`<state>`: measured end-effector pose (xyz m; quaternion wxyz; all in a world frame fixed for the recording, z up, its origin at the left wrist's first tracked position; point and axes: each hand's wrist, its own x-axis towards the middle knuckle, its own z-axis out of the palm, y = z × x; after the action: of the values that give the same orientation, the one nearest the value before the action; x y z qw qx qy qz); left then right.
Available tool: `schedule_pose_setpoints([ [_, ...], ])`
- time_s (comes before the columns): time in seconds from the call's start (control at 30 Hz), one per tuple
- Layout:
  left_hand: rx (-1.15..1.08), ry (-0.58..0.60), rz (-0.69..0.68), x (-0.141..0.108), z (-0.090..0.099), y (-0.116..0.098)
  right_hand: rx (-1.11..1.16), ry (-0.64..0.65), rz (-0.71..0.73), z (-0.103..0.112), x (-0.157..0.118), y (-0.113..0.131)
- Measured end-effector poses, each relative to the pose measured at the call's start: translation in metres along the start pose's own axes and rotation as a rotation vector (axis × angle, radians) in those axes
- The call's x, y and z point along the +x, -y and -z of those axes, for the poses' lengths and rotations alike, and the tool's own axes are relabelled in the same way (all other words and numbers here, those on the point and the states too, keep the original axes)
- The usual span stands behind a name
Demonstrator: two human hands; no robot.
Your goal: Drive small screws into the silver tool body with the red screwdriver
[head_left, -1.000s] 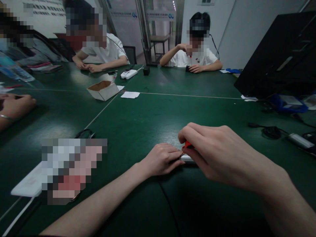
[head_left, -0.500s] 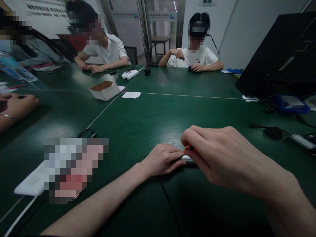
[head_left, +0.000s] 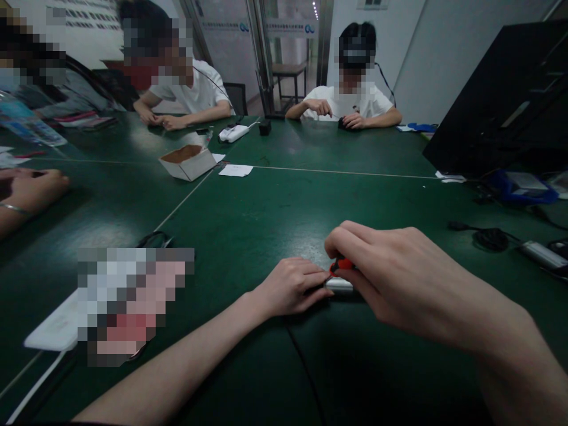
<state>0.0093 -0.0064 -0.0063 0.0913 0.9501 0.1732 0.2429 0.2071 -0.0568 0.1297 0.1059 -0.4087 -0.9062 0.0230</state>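
Low over the green table, my right hand (head_left: 381,272) pinches a screwdriver (head_left: 342,264) by its red and black handle. Its tip is near my left fingertips and cannot be made out clearly. Underneath lies a small silver bar-shaped device (head_left: 339,286), flat on the table. My left hand (head_left: 295,287) grips the device's left end, fingers along the far side and thumb at the near side. Most of the device is covered by my two hands. A black cable (head_left: 302,355) runs from beneath my left hand towards me.
At left lie a white power strip (head_left: 53,334) and a blurred-out pinkish object (head_left: 146,307). An open carton (head_left: 189,163) and paper slip (head_left: 236,171) lie ahead. Coiled black cord (head_left: 490,238) and a large black panel (head_left: 497,106) are at right. Several people sit around the table.
My right hand has risen and tilted slightly, so more of the screwdriver's red handle and the silver device shows. My left hand stays in place.
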Motion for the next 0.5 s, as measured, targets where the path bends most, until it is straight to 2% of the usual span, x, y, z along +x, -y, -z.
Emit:
schedule_pose_setpoints([
  [0.2, -0.001, -0.004, 0.017, -0.0020, -0.0029, 0.0011, -0.189, -0.076, -0.045, -0.0020, 0.0036, -0.0014],
  [0.4, -0.002, -0.014, -0.004, 0.0006, -0.0003, -0.0001, 0.004, -0.035, 0.036, 0.0018, 0.0049, 0.0014],
  [0.5, 0.016, -0.006, -0.004, 0.0002, -0.0003, 0.0003, -0.010, -0.042, 0.010, -0.0013, 0.0056, 0.0011],
])
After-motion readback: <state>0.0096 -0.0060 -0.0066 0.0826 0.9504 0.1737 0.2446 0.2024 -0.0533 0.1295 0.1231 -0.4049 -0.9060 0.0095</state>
